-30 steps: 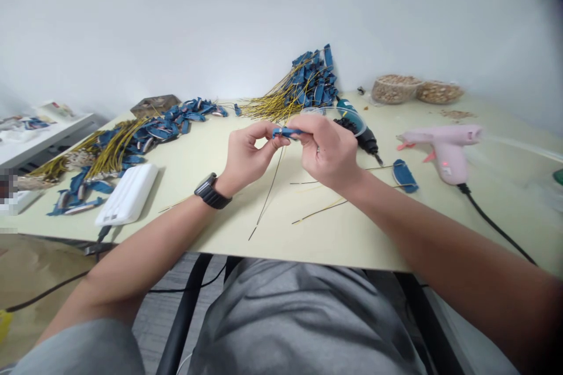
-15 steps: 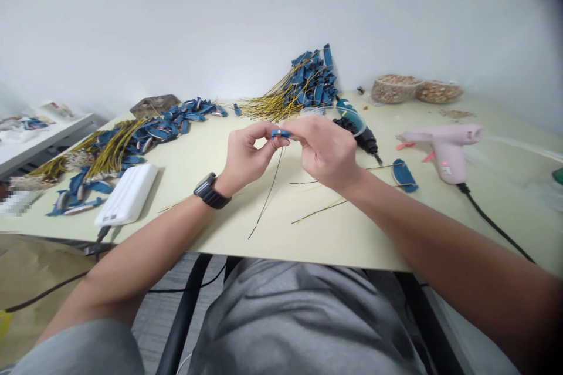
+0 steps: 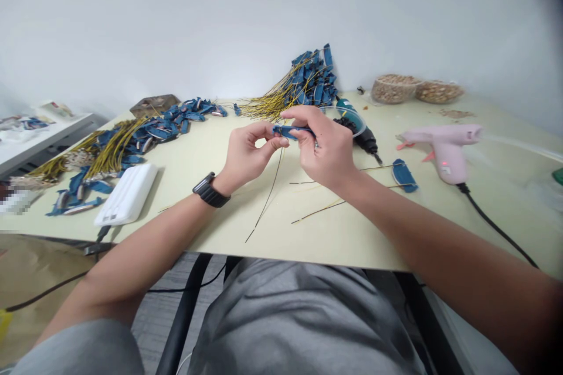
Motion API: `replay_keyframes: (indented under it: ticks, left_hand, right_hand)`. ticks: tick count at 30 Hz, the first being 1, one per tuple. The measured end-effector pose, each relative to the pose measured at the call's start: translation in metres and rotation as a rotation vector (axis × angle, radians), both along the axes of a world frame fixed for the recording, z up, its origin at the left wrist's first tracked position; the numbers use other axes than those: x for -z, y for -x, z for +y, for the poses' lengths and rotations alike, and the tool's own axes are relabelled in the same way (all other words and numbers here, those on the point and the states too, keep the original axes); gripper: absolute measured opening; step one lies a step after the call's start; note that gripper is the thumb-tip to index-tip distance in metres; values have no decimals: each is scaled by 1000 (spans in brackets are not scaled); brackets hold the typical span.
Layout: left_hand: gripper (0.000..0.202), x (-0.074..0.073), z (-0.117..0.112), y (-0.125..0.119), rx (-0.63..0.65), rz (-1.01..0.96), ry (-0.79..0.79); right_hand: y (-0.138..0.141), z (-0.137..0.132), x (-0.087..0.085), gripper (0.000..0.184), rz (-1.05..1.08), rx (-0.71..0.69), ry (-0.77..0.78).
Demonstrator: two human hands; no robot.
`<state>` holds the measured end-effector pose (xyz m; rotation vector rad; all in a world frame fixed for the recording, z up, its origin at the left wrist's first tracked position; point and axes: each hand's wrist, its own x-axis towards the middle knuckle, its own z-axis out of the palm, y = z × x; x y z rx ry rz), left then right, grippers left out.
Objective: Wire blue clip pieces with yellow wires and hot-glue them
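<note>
A small blue piece with thin wires [image 3: 290, 131] is held up above the table between my two hands. My left hand [image 3: 251, 151], with a black watch at its wrist, pinches the left end between thumb and fingers. My right hand [image 3: 328, 143] grips the other end, its thumb against the near side and its index finger arched above. A thin dark wire [image 3: 270, 192] hangs from the piece down toward the table's front. To the right of my right hand lies another blue piece [image 3: 403, 176] whose wires run left beneath my wrist.
A pink glue gun [image 3: 444, 143] with a lit red light stands at right. Behind my right hand lie a power screwdriver [image 3: 365, 137] and a pile of wired blue pieces [image 3: 314, 78]. More blue pieces [image 3: 176, 117], a white power bank [image 3: 127, 193] and two bowls [image 3: 393, 90] are about.
My right index finger has lifted off and arched upward, so more of the blue piece shows. The hanging wire's lower end has shifted slightly left. My left hand has barely moved.
</note>
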<state>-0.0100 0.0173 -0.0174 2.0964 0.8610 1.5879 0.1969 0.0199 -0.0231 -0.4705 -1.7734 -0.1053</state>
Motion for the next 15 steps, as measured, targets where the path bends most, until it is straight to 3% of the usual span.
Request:
replay_keyframes:
  ticks: [6,15]
  left_hand:
    - [62,3,6,2,56,-13,89]
    - [64,3,6,1,22,-7,46]
  right_hand:
    - [-2,2,-3,33,-64,-17,110]
    - [0,-2,-8,20,-96,-61,161]
